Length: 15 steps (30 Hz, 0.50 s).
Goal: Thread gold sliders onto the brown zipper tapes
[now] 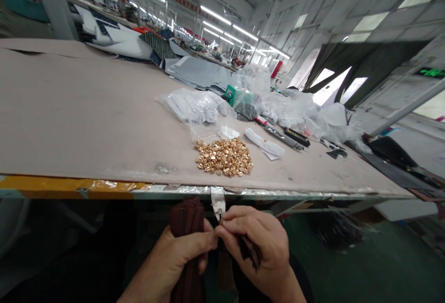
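Below the table's front edge my left hand is closed round a bundle of dark brown strips. My right hand is closed too, pinching the end of one dark strip with a small gold piece at the fingertips. The two hands touch at thumb and forefinger. On the table just above them lies a heap of small gold metal fittings.
The long brown worktable carries clear plastic bags, a white folded piece, a dark hand tool, a green box and grey fabric sheets further back. Tape hangs off the front edge. Green floor on the right.
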Tool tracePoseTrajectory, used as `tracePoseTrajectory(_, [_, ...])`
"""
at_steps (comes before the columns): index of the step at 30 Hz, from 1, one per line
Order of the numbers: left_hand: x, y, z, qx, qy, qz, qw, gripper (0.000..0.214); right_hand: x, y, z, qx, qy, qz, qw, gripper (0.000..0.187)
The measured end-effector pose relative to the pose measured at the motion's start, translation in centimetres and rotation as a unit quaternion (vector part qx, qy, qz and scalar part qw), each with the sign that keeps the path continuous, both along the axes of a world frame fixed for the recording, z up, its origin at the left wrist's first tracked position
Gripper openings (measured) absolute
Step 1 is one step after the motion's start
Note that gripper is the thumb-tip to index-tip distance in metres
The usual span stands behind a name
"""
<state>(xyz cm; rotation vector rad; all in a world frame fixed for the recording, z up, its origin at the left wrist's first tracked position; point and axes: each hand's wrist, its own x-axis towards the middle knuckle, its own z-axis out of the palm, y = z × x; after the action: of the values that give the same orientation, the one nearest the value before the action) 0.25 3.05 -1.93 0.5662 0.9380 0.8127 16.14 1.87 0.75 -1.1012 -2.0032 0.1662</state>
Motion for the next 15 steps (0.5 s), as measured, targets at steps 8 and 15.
tracePoseTrajectory(8, [-0.1,0.1,-0.1,-0.003,-0.006,-0.001,1.000,0.012,0.0,0.6,-1.0,0.015,0.075,0.030,0.997,0.011])
tracePoseTrajectory(15, [0.1,-0.3,-0.3,0.018,-0.039,-0.049,0.998,0.023,-0.9,1.2,-1.0,-0.160,0.221,-0.082,0.959,0.013])
